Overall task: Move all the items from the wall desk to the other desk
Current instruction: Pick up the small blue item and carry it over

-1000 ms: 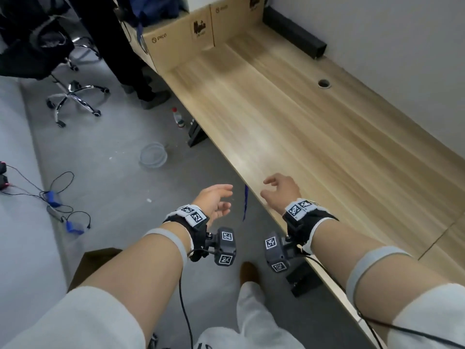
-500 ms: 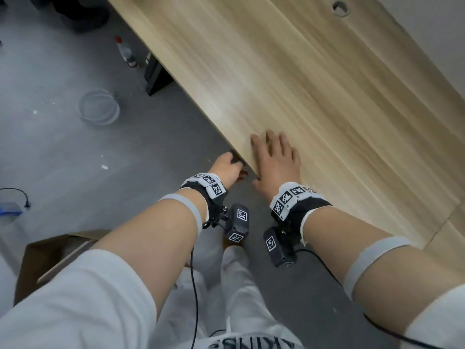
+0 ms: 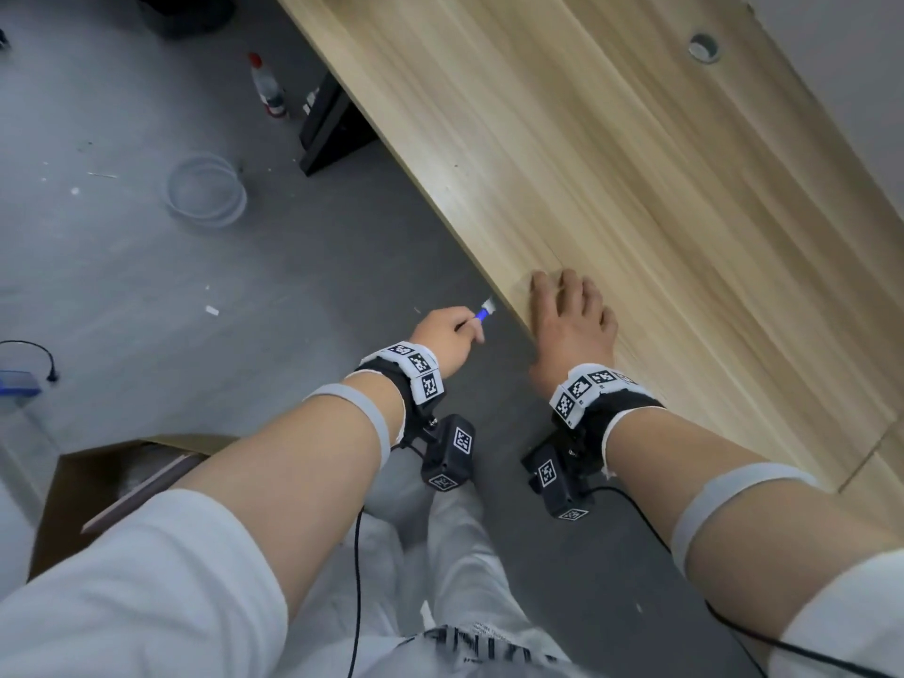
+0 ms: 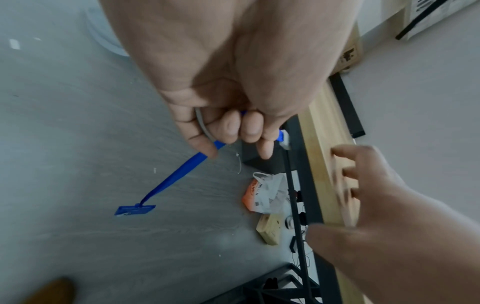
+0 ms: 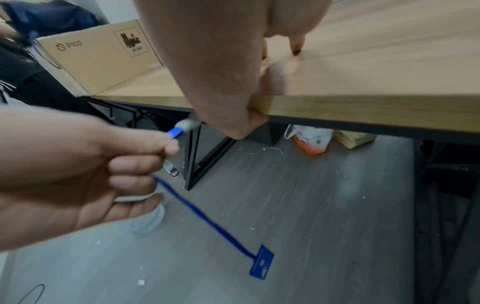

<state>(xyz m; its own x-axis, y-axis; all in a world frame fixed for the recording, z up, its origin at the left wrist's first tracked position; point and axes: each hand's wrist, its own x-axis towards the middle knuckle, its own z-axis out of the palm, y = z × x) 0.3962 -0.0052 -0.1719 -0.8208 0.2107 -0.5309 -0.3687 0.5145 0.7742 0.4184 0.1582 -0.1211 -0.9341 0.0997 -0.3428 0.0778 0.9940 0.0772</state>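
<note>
The left hand [image 3: 447, 337] is pinching a blue razor [image 4: 182, 176] just off the desk [image 3: 611, 154] edge, head hanging toward the floor. The right hand [image 3: 570, 325] is lying flat on the desktop, fingers slightly spread. Only boxes [image 5: 101, 55] are showing on the desk's far end; transfer to the other desk is pending.

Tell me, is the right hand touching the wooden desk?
Touching. The right wrist view shows the right hand wrapping the desk edge, fingers on top.
</note>
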